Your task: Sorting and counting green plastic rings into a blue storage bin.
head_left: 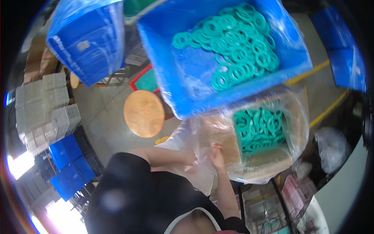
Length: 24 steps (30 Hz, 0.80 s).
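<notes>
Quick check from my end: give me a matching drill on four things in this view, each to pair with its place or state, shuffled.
Things:
1. blue bin
2. cardboard box
3. round wooden stool
4. right hand

Places or states:
A. on the floor, left of the box
B. top of view, holds loose teal rings
C. touching the clear bag
D. lined with a clear bag

Pairs: 1-B, 2-D, 3-A, 4-C
</notes>
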Available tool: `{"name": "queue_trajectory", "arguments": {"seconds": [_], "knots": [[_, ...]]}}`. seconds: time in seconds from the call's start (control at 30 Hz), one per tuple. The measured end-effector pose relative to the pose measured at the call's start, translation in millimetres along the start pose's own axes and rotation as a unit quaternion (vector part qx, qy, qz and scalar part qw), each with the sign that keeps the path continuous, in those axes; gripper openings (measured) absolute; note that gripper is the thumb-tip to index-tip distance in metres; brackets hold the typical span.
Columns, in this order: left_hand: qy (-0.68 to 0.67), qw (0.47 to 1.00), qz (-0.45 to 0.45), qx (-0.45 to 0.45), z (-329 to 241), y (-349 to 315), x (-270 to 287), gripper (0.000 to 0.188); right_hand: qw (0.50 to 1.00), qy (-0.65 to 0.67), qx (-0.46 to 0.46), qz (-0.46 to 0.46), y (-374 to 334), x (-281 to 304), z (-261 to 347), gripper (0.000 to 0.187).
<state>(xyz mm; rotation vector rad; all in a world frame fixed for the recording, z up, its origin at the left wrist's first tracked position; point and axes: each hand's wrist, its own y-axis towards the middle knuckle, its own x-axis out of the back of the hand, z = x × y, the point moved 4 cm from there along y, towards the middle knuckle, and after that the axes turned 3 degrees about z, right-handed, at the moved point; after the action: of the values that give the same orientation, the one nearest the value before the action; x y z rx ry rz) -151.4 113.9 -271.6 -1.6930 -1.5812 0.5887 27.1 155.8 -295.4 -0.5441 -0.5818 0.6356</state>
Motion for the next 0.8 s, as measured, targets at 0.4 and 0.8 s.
{"name": "queue_trajectory", "arguments": {"seconds": [0.4,0.8], "knots": [[-0.346,0.800,-0.392,0.295,116.5,-250.1,24.1,0.028,0.951,0.124,-0.282,-0.037,71.2,4.8,-70.8,0.048],[-0.194,0.774,-0.584,0.149,167.3,-305.9,174.3,0.023,0.969,0.126,0.024,-0.212,103.1,60.8,120.2,0.028]]}}
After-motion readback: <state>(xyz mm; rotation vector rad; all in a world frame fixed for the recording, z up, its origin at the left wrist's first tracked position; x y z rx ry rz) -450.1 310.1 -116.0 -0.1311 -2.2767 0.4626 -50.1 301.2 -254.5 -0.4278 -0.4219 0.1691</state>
